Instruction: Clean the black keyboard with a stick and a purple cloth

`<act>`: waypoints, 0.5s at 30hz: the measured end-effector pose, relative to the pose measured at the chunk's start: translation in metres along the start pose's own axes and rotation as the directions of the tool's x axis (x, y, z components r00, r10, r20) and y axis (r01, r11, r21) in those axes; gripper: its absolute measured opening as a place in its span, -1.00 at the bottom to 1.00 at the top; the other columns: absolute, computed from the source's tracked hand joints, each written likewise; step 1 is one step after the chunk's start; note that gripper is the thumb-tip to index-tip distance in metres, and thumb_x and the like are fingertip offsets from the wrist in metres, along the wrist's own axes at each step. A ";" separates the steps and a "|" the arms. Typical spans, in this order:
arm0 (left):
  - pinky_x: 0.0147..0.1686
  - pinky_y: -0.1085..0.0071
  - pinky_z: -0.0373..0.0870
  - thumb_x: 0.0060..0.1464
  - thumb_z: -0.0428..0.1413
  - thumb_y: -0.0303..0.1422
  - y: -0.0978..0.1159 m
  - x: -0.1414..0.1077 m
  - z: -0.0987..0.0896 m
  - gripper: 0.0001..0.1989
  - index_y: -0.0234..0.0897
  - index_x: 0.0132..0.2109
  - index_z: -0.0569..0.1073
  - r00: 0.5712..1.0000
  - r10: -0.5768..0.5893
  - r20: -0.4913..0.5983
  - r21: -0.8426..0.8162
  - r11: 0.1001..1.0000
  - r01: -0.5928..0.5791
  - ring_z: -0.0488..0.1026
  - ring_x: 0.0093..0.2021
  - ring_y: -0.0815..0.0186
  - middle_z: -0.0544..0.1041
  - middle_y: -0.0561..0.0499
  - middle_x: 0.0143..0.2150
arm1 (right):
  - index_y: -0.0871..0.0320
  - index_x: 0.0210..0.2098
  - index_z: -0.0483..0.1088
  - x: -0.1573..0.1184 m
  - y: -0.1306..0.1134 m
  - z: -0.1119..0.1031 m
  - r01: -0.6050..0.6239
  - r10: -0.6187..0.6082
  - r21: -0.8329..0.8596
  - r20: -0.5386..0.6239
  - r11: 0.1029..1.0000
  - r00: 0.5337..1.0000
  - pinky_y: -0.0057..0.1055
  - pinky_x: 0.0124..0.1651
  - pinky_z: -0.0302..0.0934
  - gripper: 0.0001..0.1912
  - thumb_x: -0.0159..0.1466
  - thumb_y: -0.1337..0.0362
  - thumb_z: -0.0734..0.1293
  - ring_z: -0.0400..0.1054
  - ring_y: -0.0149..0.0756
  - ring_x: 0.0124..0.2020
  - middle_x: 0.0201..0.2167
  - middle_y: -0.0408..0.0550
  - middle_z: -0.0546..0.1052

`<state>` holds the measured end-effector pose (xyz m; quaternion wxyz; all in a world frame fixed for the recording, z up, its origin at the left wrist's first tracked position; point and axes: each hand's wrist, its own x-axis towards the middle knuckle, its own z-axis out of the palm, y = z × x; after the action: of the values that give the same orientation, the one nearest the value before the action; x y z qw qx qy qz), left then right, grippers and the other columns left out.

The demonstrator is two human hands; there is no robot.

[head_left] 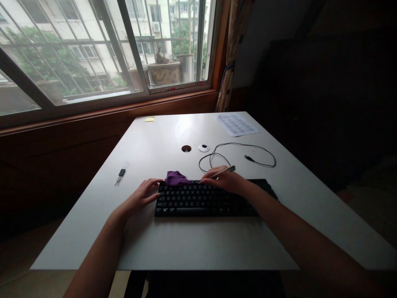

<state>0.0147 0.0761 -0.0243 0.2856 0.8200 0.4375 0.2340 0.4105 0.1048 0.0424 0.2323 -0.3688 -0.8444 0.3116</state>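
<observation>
A black keyboard (192, 203) lies on the white table. My left hand (145, 192) rests at its left edge, fingers apart, with the fingertips touching the frame beside a crumpled purple cloth (176, 178). The cloth lies on the upper left keys. Over the top row, right of the cloth, my right hand (225, 180) is closed on a thin pen-like tool (221, 171). Its lower tip points down at the upper keys. The right hand and forearm hide part of the keyboard's right side.
Behind the keyboard a black USB cable (257, 145) lies looped. Farther back are printed paper (238, 124), a yellow note (149, 118), a round hole (186, 148) and its white cover (204, 148). A small black-and-metal item (122, 172) lies left. The window (108, 49) is beyond.
</observation>
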 end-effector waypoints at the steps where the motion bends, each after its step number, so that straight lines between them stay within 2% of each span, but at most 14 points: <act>1: 0.23 0.06 0.36 0.34 0.12 -0.13 0.000 0.000 0.000 -0.53 -0.02 0.32 0.30 1.000 0.003 -0.001 0.003 1.000 -0.003 0.40 0.19 0.07 0.42 -0.12 0.21 | 0.10 -0.19 0.63 0.005 -0.002 0.005 0.022 -0.022 0.013 0.002 1.000 1.000 -0.36 -0.11 0.32 -0.66 0.37 -0.01 0.35 0.50 -0.26 -0.23 -0.26 -0.03 0.66; 7: 0.22 0.08 0.36 0.34 0.11 -0.13 -0.001 0.000 0.000 -0.53 -0.02 0.33 0.30 1.000 0.010 -0.010 0.023 1.000 -0.010 0.39 0.19 0.07 0.42 -0.11 0.21 | 0.13 -0.18 0.64 0.031 -0.001 0.023 0.062 -0.064 0.023 0.088 0.998 0.994 -0.37 -0.09 0.33 -0.70 0.36 0.06 0.37 0.52 -0.25 -0.19 -0.22 0.00 0.67; 12: 0.23 0.05 0.34 0.35 0.10 -0.13 0.003 0.000 0.001 -0.50 -0.01 0.36 0.27 1.000 0.013 -0.014 0.063 0.998 -0.012 0.38 0.20 0.06 0.41 -0.11 0.25 | 0.13 -0.17 0.65 0.035 0.000 0.019 0.097 -0.081 -0.096 0.159 0.991 0.984 -0.35 -0.08 0.32 -0.71 0.38 0.12 0.33 0.52 -0.24 -0.20 -0.22 0.02 0.67; 15: 0.24 0.02 0.32 0.33 0.12 -0.12 0.002 0.001 0.002 -0.51 -0.02 0.33 0.31 1.000 0.013 -0.015 0.097 0.995 -0.011 0.37 0.20 0.04 0.42 -0.11 0.25 | 0.12 -0.19 0.66 0.031 -0.003 0.013 0.090 -0.068 -0.132 0.163 0.987 0.984 -0.36 -0.11 0.32 -0.72 0.37 0.12 0.34 0.51 -0.24 -0.24 -0.26 0.01 0.66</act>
<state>0.0172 0.0757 -0.0243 0.2405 0.8336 0.4455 0.2207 0.3816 0.1223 0.0403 0.1505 -0.3242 -0.8938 0.2708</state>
